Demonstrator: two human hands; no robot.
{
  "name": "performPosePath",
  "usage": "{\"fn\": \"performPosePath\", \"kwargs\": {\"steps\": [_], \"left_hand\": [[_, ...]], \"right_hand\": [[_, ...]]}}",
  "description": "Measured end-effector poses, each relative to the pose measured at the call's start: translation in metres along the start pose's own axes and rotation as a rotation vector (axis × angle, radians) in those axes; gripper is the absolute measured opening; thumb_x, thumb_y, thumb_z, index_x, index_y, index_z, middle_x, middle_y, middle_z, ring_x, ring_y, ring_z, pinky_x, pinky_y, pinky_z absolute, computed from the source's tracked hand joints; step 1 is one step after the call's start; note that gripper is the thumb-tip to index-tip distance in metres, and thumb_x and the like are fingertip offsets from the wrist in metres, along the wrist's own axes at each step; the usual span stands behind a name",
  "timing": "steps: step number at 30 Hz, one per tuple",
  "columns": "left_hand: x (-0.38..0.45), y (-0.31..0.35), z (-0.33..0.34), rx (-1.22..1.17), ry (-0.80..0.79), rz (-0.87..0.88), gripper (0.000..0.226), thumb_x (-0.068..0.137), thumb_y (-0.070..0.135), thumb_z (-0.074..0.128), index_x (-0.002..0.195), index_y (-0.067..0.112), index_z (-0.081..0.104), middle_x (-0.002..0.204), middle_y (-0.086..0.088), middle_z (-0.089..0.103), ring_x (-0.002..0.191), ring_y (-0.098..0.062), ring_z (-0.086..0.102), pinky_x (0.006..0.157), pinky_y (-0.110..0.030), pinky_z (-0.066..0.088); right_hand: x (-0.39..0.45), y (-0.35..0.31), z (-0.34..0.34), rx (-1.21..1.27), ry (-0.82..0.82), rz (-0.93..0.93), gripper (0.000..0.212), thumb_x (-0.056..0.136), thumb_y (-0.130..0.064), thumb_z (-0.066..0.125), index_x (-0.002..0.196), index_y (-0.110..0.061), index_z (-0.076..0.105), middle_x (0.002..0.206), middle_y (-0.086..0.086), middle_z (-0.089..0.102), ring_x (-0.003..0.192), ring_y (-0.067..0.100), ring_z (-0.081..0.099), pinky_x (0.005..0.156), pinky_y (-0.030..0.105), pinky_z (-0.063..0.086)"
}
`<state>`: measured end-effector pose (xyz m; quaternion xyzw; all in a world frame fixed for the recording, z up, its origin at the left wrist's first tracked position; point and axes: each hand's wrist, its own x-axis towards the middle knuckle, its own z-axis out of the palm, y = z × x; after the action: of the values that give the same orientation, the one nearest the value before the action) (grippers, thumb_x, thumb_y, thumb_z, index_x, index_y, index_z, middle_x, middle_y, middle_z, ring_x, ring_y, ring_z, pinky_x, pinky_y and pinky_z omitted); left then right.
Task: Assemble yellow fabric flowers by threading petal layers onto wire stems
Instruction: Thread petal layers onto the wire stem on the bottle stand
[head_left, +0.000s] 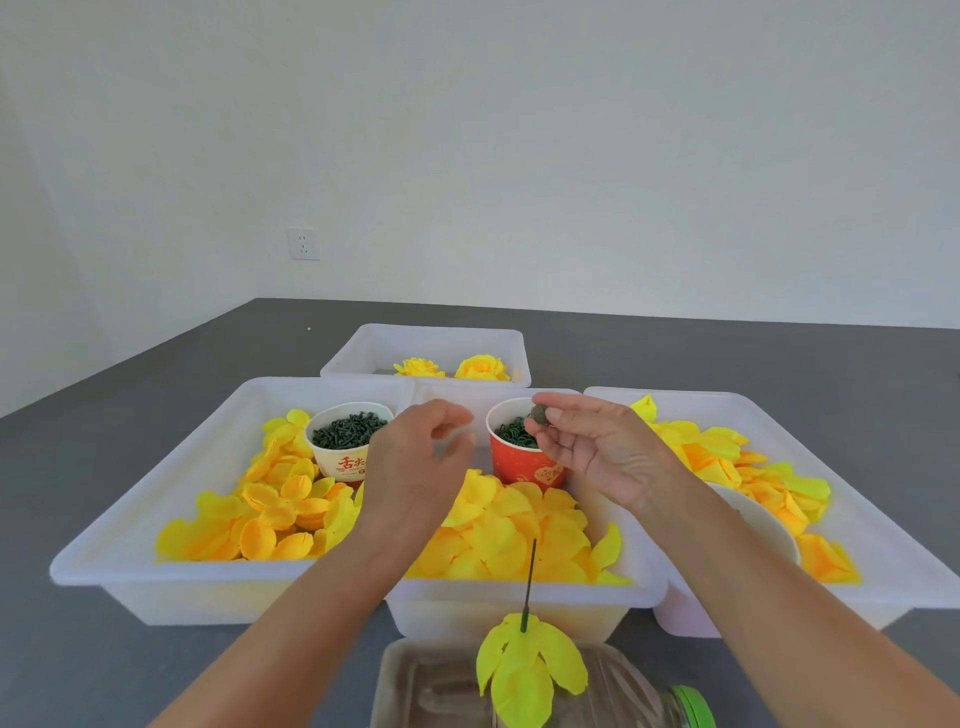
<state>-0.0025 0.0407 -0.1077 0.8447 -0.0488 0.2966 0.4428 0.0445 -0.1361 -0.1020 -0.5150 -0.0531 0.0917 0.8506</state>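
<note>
On the grey table, the wire stem stands upright below both hands: right hand pinches a small green piece, nearer; left hand loosely curled, apparently empty.

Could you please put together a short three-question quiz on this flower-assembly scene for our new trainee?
1. True or false: the right hand pinches a small dark green piece above the red cup.
2. How many finished yellow flowers lie in the far white tray?
3. Which best describes the stem in the foreground? A) it lies flat in the left tray; B) it stands upright with a yellow-green petal layer at its base; C) the left hand grips it.

Key: 1 true; 2 two; 3 B.
</note>
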Motion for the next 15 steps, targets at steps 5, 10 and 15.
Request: {"fn": "performPosePath", "kwargs": {"steps": [5,10,15], "left_hand": [[-0.012,0.034,-0.014,-0.290,-0.063,0.004,0.026,0.081,0.005,0.067,0.078,0.031,0.067,0.077,0.021,0.066,0.068,0.012,0.060,0.065,-0.002,0.043],[-0.028,0.058,-0.027,-0.442,-0.140,-0.038,0.024,0.078,0.007,0.071,0.079,0.031,0.070,0.075,0.011,0.072,0.069,0.002,0.062,0.063,-0.009,0.048],[-0.042,0.068,-0.037,-0.571,-0.217,-0.057,0.012,0.079,0.004,0.070,0.084,0.015,0.073,0.078,-0.006,0.073,0.074,-0.023,0.067,0.069,-0.022,0.054]], "right_hand": [[-0.042,-0.017,0.017,0.004,-0.117,-0.044,0.022,0.068,-0.001,0.062,0.087,-0.004,0.073,0.080,0.012,0.072,0.070,0.020,0.071,0.059,0.023,0.056],[-0.074,-0.026,0.028,-0.053,-0.172,-0.085,0.018,0.067,-0.006,0.063,0.078,-0.010,0.077,0.076,0.007,0.072,0.066,0.016,0.070,0.057,0.022,0.055],[-0.095,-0.025,0.036,-0.112,-0.185,-0.100,0.015,0.065,-0.008,0.065,0.076,-0.010,0.076,0.074,0.009,0.072,0.065,0.016,0.070,0.056,0.022,0.054]]}}
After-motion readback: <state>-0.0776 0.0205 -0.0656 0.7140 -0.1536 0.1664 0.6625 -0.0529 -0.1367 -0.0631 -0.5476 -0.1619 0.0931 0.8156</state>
